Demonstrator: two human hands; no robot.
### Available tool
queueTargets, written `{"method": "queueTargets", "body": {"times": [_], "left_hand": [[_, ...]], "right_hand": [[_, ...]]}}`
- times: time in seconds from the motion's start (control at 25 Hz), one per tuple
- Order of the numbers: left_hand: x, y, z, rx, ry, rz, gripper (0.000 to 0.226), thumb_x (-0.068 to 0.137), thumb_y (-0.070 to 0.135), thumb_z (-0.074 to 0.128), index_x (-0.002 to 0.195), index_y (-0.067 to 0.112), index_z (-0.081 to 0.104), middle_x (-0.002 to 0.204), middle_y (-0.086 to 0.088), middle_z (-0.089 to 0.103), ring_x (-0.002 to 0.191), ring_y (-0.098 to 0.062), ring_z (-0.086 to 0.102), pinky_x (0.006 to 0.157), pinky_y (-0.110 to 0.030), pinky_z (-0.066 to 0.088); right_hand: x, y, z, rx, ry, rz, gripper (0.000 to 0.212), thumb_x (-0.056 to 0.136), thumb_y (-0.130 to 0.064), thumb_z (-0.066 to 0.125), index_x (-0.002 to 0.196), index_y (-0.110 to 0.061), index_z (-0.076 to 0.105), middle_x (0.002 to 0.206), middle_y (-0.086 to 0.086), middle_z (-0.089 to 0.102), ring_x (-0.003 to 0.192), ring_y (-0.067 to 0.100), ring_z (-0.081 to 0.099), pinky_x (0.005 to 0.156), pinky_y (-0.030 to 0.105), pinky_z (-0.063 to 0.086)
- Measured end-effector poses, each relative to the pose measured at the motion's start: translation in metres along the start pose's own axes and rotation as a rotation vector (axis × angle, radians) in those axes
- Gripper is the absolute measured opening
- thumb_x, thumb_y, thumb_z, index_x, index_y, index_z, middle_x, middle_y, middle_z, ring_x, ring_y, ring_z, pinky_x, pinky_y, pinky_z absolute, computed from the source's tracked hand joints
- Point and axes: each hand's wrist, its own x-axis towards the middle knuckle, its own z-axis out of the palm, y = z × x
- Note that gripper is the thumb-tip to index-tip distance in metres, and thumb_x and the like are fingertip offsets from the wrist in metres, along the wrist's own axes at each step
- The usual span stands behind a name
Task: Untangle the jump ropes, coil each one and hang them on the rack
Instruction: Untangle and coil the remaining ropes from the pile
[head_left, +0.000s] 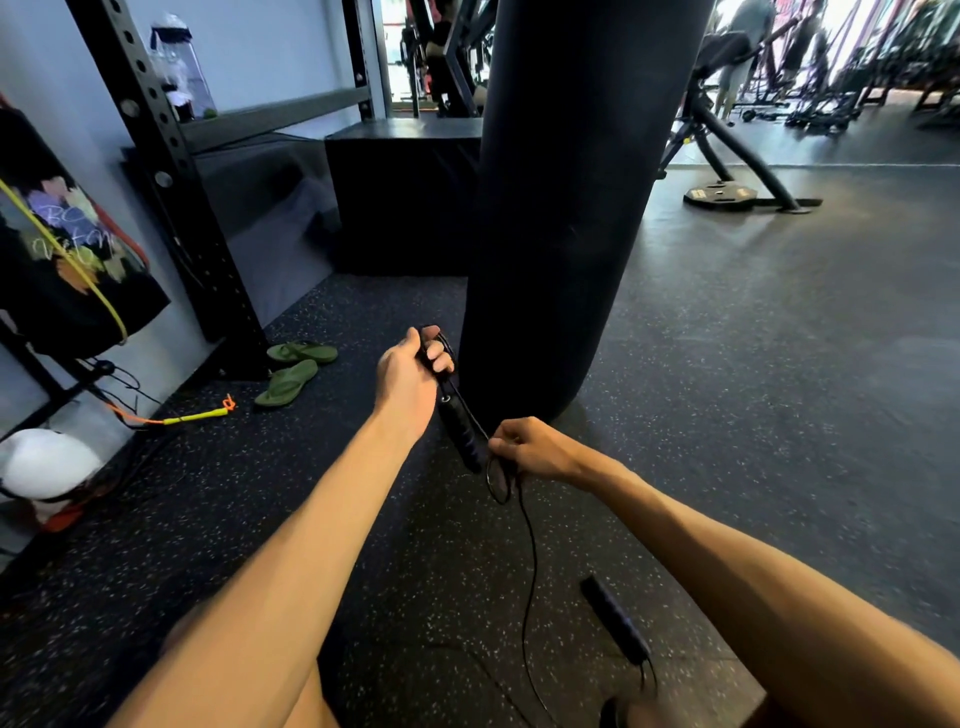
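While left hand (410, 384) grips rope handle (461, 434), right hand (530, 449) pinches cord (533, 556).

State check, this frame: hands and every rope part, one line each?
left hand: grips the held handle
right hand: pinches the cord by the handle's lower end
held handle: black, tilted, off the floor
cord: black, slack, uncoiled, trailing down to the floor
floor handle: black, lying flat, not held
orange-yellow rope: end on the floor, uncoiled

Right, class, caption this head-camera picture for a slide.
Left hand grips a black jump-rope handle; right hand pinches its cord beside a punching bag.
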Motion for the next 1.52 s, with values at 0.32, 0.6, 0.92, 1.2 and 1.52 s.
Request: {"method": "queueTargets", "body": {"times": [0.32,0.6,0.92,1.2,1.52], "left_hand": [[0.004,-0.018,-0.018,0.997,0.005,0.372,0.024,0.101,0.02,0.047,0.089,0.006,0.061,0.06,-0.001,0.063,0.054,-0.013,0.063,0.061,-0.023,0.05],[-0.016,-0.023,-0.003,1.272,-0.34,-0.064,0.035,0.102,0.023,0.047,0.073,0.008,0.059,0.048,-0.006,0.058,0.035,-0.013,0.05,0.04,-0.018,0.035],[-0.019,-0.015,-0.003,0.67,-0.471,-0.43,0.053,0.1,0.032,0.028,0.063,0.003,0.052,0.035,0.002,0.022,0.033,-0.013,0.016,0.042,-0.027,0.021],[-0.016,-0.003,0.002,0.359,-0.36,-0.347,0.038,0.098,0.024,0.03,0.071,0.007,0.051,0.043,0.007,0.022,0.036,-0.008,0.018,0.045,-0.026,0.023],[-0.003,0.006,0.003,-0.062,-0.089,-0.054,0.036,0.106,0.022,0.03,0.101,-0.001,0.058,0.068,-0.001,0.043,0.057,-0.013,0.043,0.068,-0.026,0.038]], "right_hand": [[-0.007,-0.033,-0.016,0.316,-0.025,-0.18,0.043,0.105,-0.029,0.04,0.093,0.003,0.067,0.058,0.0,0.044,0.05,0.009,0.038,0.049,0.02,0.032],[0.0,-0.033,-0.033,0.665,0.12,-0.121,0.044,0.105,-0.035,0.04,0.078,-0.005,0.058,0.051,-0.005,0.026,0.047,0.009,0.02,0.046,0.024,0.016],[0.007,-0.002,-0.061,0.799,0.549,-0.016,0.032,0.106,-0.028,0.038,0.078,-0.015,0.045,0.053,-0.008,0.032,0.044,0.006,0.029,0.041,0.021,0.025],[0.012,0.026,-0.067,0.696,0.713,0.133,0.035,0.105,-0.025,0.036,0.071,-0.018,0.042,0.054,-0.002,0.035,0.045,0.011,0.033,0.042,0.026,0.032],[-0.006,0.005,-0.025,0.286,0.136,0.195,0.017,0.105,-0.018,0.041,0.098,-0.006,0.049,0.071,0.01,0.054,0.057,0.02,0.054,0.045,0.026,0.049]]}}
